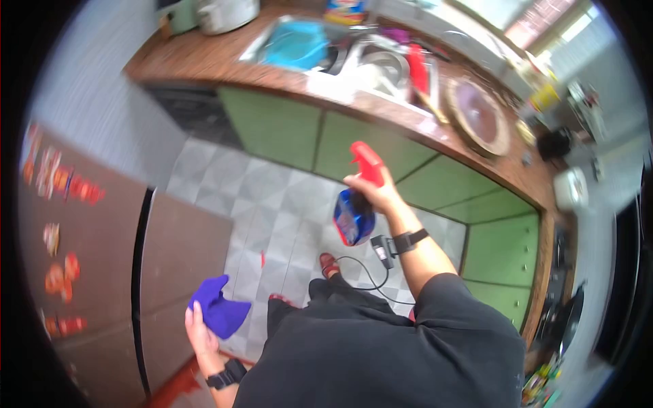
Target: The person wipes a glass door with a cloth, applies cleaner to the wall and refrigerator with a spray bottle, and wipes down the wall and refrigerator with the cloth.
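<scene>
A blue spray bottle (354,219) with a red trigger head (368,163) hangs from my right hand (382,193), whose fingers wrap round its neck. It is in front of the green lower cabinets and above the tiled floor. At the lower left, my left hand (198,333) grips a purple cloth (222,307) that droops from the fingers. The brown fridge door (183,258) is close to that hand. Dark bands circle both wrists, and a small black device with a cable hangs near the right one.
The sink along the back counter (286,80) holds a blue basin (296,45) and dishes. A round tray (478,117) lies to its right. Green cabinets (272,129) line the wall below. A white pot (228,15) stands at the counter's left end.
</scene>
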A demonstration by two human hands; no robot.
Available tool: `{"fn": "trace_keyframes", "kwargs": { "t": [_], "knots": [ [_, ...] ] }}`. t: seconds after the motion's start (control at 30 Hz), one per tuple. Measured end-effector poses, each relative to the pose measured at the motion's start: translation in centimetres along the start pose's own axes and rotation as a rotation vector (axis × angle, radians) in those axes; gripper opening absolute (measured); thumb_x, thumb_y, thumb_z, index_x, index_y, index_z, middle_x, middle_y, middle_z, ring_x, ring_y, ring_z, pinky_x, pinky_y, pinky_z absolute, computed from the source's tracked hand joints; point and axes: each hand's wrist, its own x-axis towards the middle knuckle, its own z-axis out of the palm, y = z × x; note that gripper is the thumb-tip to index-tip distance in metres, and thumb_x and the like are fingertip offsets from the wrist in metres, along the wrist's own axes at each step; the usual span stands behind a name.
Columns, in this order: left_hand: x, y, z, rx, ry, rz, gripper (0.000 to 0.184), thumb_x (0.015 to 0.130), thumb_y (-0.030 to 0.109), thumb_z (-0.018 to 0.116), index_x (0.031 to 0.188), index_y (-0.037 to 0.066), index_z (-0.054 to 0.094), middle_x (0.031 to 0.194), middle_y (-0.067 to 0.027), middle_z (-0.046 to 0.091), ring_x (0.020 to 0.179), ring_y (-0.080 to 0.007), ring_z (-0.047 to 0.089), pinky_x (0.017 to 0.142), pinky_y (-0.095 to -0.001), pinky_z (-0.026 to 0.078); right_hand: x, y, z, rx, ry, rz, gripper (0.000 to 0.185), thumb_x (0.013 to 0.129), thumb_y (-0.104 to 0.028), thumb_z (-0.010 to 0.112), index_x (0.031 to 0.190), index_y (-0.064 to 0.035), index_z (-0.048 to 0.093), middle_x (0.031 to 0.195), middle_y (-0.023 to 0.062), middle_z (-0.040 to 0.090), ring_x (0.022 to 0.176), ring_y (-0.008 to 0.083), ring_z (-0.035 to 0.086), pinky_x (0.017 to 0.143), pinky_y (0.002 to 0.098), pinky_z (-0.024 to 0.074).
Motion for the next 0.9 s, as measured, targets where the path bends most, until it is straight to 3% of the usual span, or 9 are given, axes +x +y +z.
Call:
{"fn": "trace_keyframes", "kwargs": {
  "t": [0.1, 0.17, 0.23, 0.33, 0.47, 0.67, 0.73, 0.83, 0.9],
  "knots": [
    [1.8, -1.0, 0.6, 0.156, -0.044, 0.032, 0.023, 0.095, 0.013, 0.046, 0.111, -0.002, 0.054, 0.107, -0.0097, 0.060, 0.096, -0.0181, 0.058, 0.087, -0.0323, 0.046, -0.1, -3.0, -12.7, 0.190, 0.523, -0.033, 0.046, 0.069, -0.019, 0.078, 0.108, -0.0090, 0.056, 0.073, 0.0001, 0.056, 0.063, 0.0136, 0.056, 0.059, 0.0289, 0.0469],
    [2.5, -0.5, 2.2, 0.275, -0.051, 0.061, 0.022, 0.095, 0.012, 0.046, 0.110, -0.002, 0.054, 0.107, -0.0092, 0.060, 0.097, -0.0183, 0.058, 0.088, -0.0325, 0.045, 1.0, -6.1, -18.9, 0.404, 0.787, -0.382, 0.042, 0.073, -0.011, 0.074, 0.110, -0.0058, 0.054, 0.076, 0.0014, 0.056, 0.061, 0.0130, 0.055, 0.057, 0.0276, 0.0466],
    [2.8, 0.2, 4.1, 0.397, -0.031, 0.100, 0.017, 0.095, 0.009, 0.044, 0.103, 0.000, 0.055, 0.098, -0.0060, 0.060, 0.088, -0.0134, 0.056, 0.081, -0.0293, 0.045, 4.0, -6.6, -25.7, 0.374, 0.998, -0.571, 0.048, 0.074, -0.005, 0.072, 0.116, -0.0041, 0.047, 0.082, 0.0025, 0.055, 0.062, 0.0124, 0.053, 0.059, 0.0269, 0.0455],
    [2.2, 1.4, 5.8, 0.431, 0.015, 0.172, 0.016, 0.095, 0.009, 0.044, 0.102, 0.000, 0.055, 0.097, -0.0051, 0.060, 0.088, -0.0125, 0.055, 0.081, -0.0286, 0.045, 10.0, -5.8, -34.9, 0.123, 1.288, -0.527, 0.052, 0.070, -0.011, 0.078, 0.113, -0.0034, 0.051, 0.088, 0.0039, 0.057, 0.074, 0.0160, 0.056, 0.067, 0.0314, 0.0471],
    [0.4, 3.2, 7.2, 0.506, 0.071, 0.222, 0.020, 0.094, 0.010, 0.045, 0.106, -0.002, 0.055, 0.098, -0.0061, 0.061, 0.091, -0.0147, 0.057, 0.084, -0.0300, 0.045, 17.4, -0.7, -43.7, -0.277, 1.356, -0.579, 0.055, 0.066, -0.025, 0.082, 0.108, -0.0018, 0.054, 0.090, 0.0072, 0.059, 0.079, 0.0193, 0.056, 0.074, 0.0346, 0.0472],
    [-2.6, 4.3, 9.5, 0.586, 0.275, 0.250, 0.026, 0.088, 0.018, 0.057, 0.103, -0.003, 0.060, 0.093, -0.0085, 0.065, 0.083, -0.0149, 0.060, 0.073, -0.0289, 0.048, 24.1, 5.3, -46.2, -0.543, 0.861, -0.512, 0.044, 0.073, -0.025, 0.072, 0.106, -0.0013, 0.056, 0.095, 0.0101, 0.059, 0.085, 0.0224, 0.056, 0.077, 0.0357, 0.0472],
    [-2.8, 4.3, 8.9, 0.663, 0.349, 0.322, 0.021, 0.088, 0.019, 0.057, 0.094, -0.001, 0.061, 0.083, -0.0087, 0.065, 0.076, -0.0142, 0.059, 0.066, -0.0326, 0.048, 25.5, 6.2, -43.9, -0.625, 0.840, -0.542, 0.039, 0.075, -0.021, 0.069, 0.107, -0.0013, 0.057, 0.099, 0.0110, 0.058, 0.090, 0.0221, 0.056, 0.079, 0.0351, 0.0472],
    [-3.8, 5.7, 8.1, 0.914, 0.478, 0.480, 0.020, 0.085, 0.016, 0.057, 0.089, -0.003, 0.057, 0.086, -0.0229, 0.061, 0.083, -0.0353, 0.061, 0.074, -0.0403, 0.048, 23.7, 5.8, -35.1, -0.637, 0.946, -0.644, 0.034, 0.079, -0.017, 0.064, 0.108, -0.0014, 0.058, 0.104, 0.0123, 0.058, 0.097, 0.0217, 0.056, 0.082, 0.0341, 0.0471],
    [-4.0, 5.7, 7.1, 0.928, 0.453, 0.528, 0.020, 0.085, 0.017, 0.056, 0.091, -0.002, 0.057, 0.089, -0.0224, 0.061, 0.086, -0.0361, 0.061, 0.076, -0.0405, 0.047, 21.3, 7.7, -28.4, -0.594, 0.860, -0.674, 0.030, 0.081, -0.014, 0.060, 0.109, -0.0014, 0.059, 0.108, 0.0132, 0.058, 0.101, 0.0214, 0.055, 0.084, 0.0334, 0.0471]
  ]
}}
